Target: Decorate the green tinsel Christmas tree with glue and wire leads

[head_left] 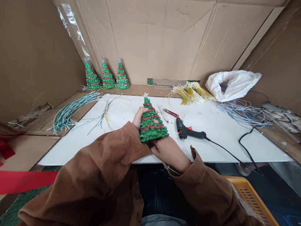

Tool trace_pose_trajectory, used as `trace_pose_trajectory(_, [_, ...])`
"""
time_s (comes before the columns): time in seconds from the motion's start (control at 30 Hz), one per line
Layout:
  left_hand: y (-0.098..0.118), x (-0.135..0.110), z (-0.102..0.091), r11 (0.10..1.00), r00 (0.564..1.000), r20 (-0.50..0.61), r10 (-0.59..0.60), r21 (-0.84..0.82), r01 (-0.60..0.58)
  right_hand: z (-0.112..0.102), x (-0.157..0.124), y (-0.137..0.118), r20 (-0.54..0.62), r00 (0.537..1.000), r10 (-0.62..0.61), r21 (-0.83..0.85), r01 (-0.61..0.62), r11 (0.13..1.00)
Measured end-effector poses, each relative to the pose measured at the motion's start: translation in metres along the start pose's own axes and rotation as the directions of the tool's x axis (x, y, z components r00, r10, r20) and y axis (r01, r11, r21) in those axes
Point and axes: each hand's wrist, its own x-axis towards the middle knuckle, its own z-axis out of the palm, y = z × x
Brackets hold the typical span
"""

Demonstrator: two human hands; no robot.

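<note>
A small green glitter Christmas tree [152,122] with red garlands and a white star on top stands upright at the near edge of the white board [218,138]. My left hand [139,116] is wrapped round its left side. My right hand [168,151] is closed at the tree's base, with thin wires trailing from under it. Both arms wear brown sleeves.
A black glue gun [188,131] with a cord lies right of the tree, red-handled snips [171,113] behind it. Three finished trees [107,77] stand at the back left. Green-white wires [68,113], yellow wires [190,92], a white bag [231,84] and an orange crate [251,201] surround the board.
</note>
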Motion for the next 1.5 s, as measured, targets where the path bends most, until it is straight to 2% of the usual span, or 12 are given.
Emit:
trace_pose_trajectory(0.17, [0.003, 0.0, -0.002, 0.994, 1.0, 0.022, 0.018, 0.112, -0.021, -0.017, -0.019, -0.004, 0.012, 1.0, -0.014, 0.061, 0.013, 0.998])
trace_pose_trajectory(0.37, [0.014, 0.004, -0.018, 0.914, 0.96, 0.065, 0.273, 0.293, -0.28, -0.076, -0.042, 0.026, 0.185, 0.981, 0.057, 0.228, -0.1, 0.969])
trace_pose_trajectory(0.43, [0.017, 0.005, -0.021, 0.885, 0.945, 0.096, 0.313, 0.331, -0.326, -0.087, -0.025, 0.04, 0.071, 0.976, 0.207, 0.091, -0.213, 0.973])
trace_pose_trajectory(0.53, [0.017, 0.006, -0.022, 0.869, 0.937, 0.105, 0.332, 0.353, -0.347, -0.083, 0.02, 0.053, -0.164, 0.922, 0.351, -0.151, -0.375, 0.915])
trace_pose_trajectory(0.73, [0.018, 0.006, -0.017, 0.853, 0.928, 0.125, 0.35, 0.368, -0.371, -0.045, 0.091, 0.057, 0.025, 0.917, 0.398, -0.171, -0.389, 0.905])
trace_pose_trajectory(0.9, [0.018, 0.005, -0.013, 0.865, 0.938, 0.116, 0.327, 0.362, -0.347, -0.037, 0.097, 0.054, 0.056, 0.905, 0.421, -0.095, -0.415, 0.905])
trace_pose_trajectory(1.07, [0.017, 0.004, -0.013, 0.868, 0.935, 0.109, 0.337, 0.347, -0.354, -0.057, 0.086, 0.055, 0.003, 0.918, 0.397, 0.034, -0.396, 0.917])
trace_pose_trajectory(1.17, [0.017, 0.004, -0.013, 0.859, 0.937, 0.114, 0.331, 0.375, -0.349, -0.069, 0.071, 0.056, -0.242, 0.919, 0.31, 0.253, -0.249, 0.935])
trace_pose_trajectory(1.23, [0.017, 0.006, -0.014, 0.851, 0.94, 0.108, 0.322, 0.403, -0.338, -0.072, 0.06, 0.053, -0.459, 0.862, 0.216, 0.416, -0.006, 0.909])
trace_pose_trajectory(1.3, [0.018, 0.009, -0.015, 0.846, 0.942, 0.106, 0.318, 0.418, -0.332, -0.068, 0.051, 0.047, -0.602, 0.785, 0.142, 0.449, 0.186, 0.874])
trace_pose_trajectory(1.4, [0.019, 0.013, -0.017, 0.827, 0.923, 0.116, 0.368, 0.412, -0.381, -0.058, 0.045, 0.036, -0.644, 0.765, 0.002, 0.396, 0.331, 0.857])
trace_pose_trajectory(1.5, [0.017, 0.015, -0.018, 0.817, 0.907, 0.124, 0.403, 0.397, -0.417, -0.05, 0.048, 0.031, -0.644, 0.76, -0.085, 0.317, 0.366, 0.875])
